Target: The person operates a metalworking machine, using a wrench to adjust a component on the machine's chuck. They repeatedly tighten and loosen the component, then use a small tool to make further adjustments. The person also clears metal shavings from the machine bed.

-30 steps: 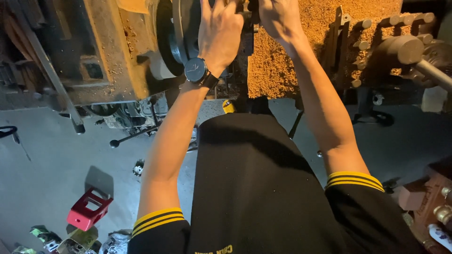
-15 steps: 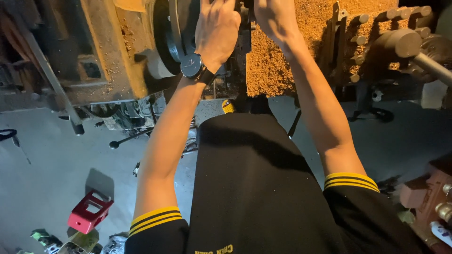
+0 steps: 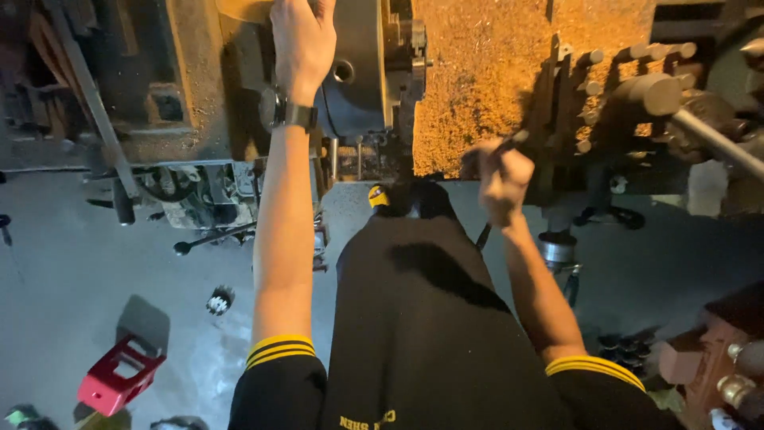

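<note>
Reaching up past the top edge of the view, the left hand (image 3: 302,44) lies flat against the lathe chuck (image 3: 362,68), a dark round steel body with a hole in its face; the fingers are spread over the metal rather than curled round anything, and their tips are cut off by the frame. A black wristwatch (image 3: 290,114) sits on that wrist, just below the chuck. Right of the chuck, the right hand (image 3: 500,179) is closed in a fist around a thin dark tool handle (image 3: 509,143), whose blurred end points up toward the bed of orange-lit metal shavings (image 3: 485,80). Farther right of the chuck stands the tool post (image 3: 605,95) with its row of bolt heads, and a long steel lever (image 3: 712,139) runs off beyond it. Below the chuck, the person's black shirt (image 3: 430,334) with yellow-striped sleeves fills the middle. Well below and left of the chuck, a red plastic stool (image 3: 119,374) stands on the grey concrete floor (image 3: 64,263), near a small dark toothed part (image 3: 219,300).
</note>
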